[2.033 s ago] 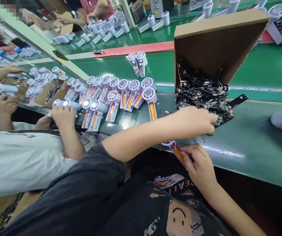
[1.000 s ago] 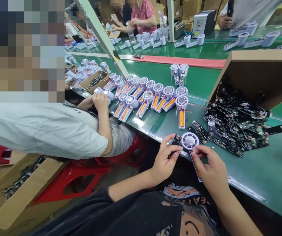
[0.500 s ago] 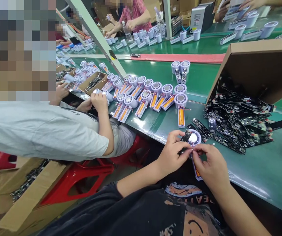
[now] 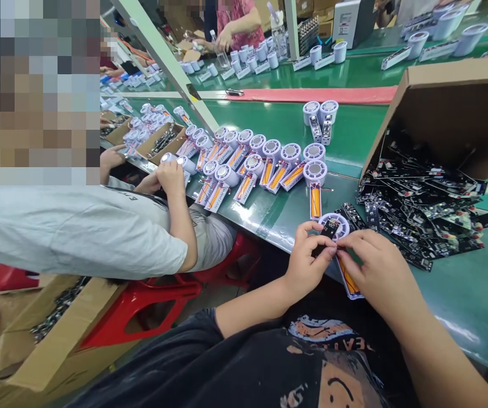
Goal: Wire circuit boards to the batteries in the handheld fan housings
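Note:
Near the table's front edge lies a lilac fan unit with a round head and an orange battery in its open handle. My left hand pinches a black circuit board, which overlaps the fan's round head. My right hand is closed at the neck of the fan, its thumb and forefinger meeting the left fingertips. What the right fingertips grip is too small to make out. Just beyond stands another fan unit with its orange battery showing.
A tipped cardboard box spills a pile of black circuit boards on the right. Rows of fan units cover the table's left part. A person in a grey shirt sits at the left, hands on a fan unit.
My left hand has brought the circuit board further over the fan's head. Both hands have risen slightly, and the fan handle has swung a little to the right.

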Demonstrator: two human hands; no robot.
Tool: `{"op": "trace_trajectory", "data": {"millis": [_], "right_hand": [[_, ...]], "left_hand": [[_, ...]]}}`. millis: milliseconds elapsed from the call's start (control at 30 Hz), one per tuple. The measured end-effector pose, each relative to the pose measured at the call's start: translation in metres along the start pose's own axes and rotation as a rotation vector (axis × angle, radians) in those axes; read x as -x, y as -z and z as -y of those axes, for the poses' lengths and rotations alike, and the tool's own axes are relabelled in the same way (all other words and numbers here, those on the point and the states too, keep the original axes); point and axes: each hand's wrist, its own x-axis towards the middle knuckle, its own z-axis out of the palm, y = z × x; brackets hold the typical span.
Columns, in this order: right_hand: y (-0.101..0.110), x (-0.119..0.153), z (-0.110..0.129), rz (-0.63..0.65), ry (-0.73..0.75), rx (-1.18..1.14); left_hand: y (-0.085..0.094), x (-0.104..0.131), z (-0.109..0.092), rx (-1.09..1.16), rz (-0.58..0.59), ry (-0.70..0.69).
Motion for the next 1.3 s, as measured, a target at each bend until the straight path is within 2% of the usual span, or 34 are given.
{"op": "trace_trajectory", "data": {"millis": [133, 267, 367, 533, 700, 800, 1000, 1300], "right_hand": [[-0.009, 0.014, 0.014, -0.046, -0.209, -0.042], [-0.019, 0.013, 0.009, -0.073, -0.288, -0.287], [-0.022, 0.009, 0.003, -0.114, -0.333, -0.404], [-0.022, 0.007, 0.002, -0.126, -0.332, -0.381], [-0.022, 0.006, 0.005, -0.158, -0.275, -0.176], [-0.024, 0.007, 0.006, -0.206, -0.273, -0.162], [-0.033, 0.013, 0.001, -0.21, -0.341, -0.415], [-0.04, 0.014, 0.005, -0.263, -0.403, -0.442]], "left_hand": [[-0.006, 0.004, -0.005, 0.09, -0.024, 0.048], [-0.004, 0.005, -0.004, 0.078, -0.013, 0.024], [0.007, 0.001, 0.0, 0.024, 0.016, -0.029], [0.029, -0.011, 0.001, -0.083, 0.126, -0.189], [0.036, -0.02, -0.015, -0.212, 0.272, -0.246], [0.033, -0.02, -0.02, -0.265, 0.264, -0.243], [0.029, -0.016, -0.018, -0.167, 0.223, -0.113], [0.029, -0.011, -0.013, -0.168, 0.201, -0.159]]}}
